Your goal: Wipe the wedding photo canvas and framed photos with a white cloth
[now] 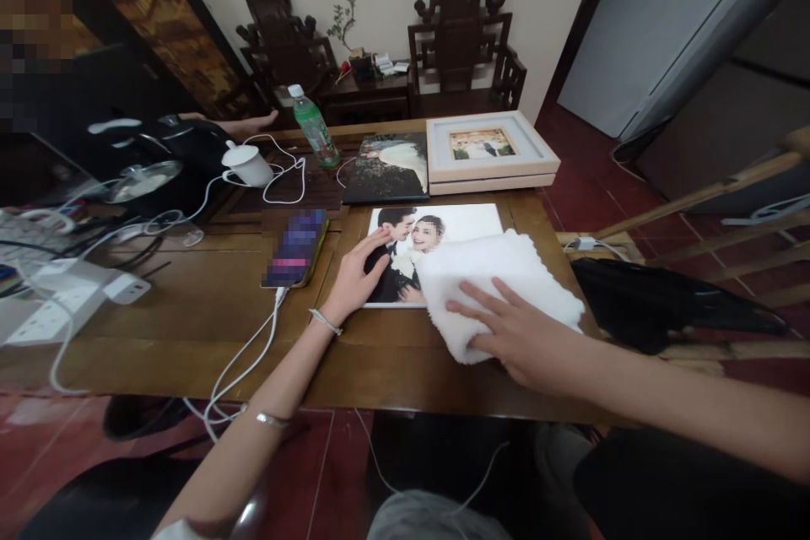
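A glossy wedding photo panel lies flat on the wooden table, showing a couple close together. My left hand rests at its left edge, fingers stretched out over the picture and holding nothing. A fluffy white cloth covers the panel's right part and spreads past it onto the table. My right hand presses down on the cloth, its thumb and fingers apart and sunk slightly into the pile. What the cloth covers is hidden.
Behind the panel lie a dark photo panel and light wooden frames, stacked. A green-labelled bottle, a white lidded cup, a phone on a cable and a power strip stand leftward. Another person's foot shows beyond.
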A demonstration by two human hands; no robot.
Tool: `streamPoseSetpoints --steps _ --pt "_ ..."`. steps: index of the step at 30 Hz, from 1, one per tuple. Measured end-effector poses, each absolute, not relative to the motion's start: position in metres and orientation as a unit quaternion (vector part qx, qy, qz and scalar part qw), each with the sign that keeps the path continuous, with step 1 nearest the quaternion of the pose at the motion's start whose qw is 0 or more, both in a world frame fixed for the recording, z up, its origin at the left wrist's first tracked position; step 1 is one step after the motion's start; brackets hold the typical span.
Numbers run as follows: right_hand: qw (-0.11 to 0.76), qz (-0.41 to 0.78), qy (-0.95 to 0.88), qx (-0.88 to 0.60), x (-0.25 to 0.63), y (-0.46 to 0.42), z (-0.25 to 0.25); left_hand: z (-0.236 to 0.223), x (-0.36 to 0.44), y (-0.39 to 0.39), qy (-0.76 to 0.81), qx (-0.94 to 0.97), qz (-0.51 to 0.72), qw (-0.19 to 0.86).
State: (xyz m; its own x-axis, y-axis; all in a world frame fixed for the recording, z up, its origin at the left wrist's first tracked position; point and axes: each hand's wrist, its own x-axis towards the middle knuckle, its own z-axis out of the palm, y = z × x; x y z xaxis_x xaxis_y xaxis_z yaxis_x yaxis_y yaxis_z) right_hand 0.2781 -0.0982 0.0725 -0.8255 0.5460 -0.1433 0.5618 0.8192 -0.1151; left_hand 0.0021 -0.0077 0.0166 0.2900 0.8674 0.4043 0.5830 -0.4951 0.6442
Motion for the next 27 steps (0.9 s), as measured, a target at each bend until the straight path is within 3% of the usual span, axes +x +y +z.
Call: streamPoseSetpoints --steps 13,27 --pt "-0.041 -0.008 0.956 0.291 0.313 -0.031 0.059 0.016 0.002 -0.008 0.462 0.782 0.372 0.192" --pt "-0.019 0.029 0.947 0.319 0.312 -0.043 0.052 0.016 0.001 -0.008 0.469 0.786 0.36 0.179"
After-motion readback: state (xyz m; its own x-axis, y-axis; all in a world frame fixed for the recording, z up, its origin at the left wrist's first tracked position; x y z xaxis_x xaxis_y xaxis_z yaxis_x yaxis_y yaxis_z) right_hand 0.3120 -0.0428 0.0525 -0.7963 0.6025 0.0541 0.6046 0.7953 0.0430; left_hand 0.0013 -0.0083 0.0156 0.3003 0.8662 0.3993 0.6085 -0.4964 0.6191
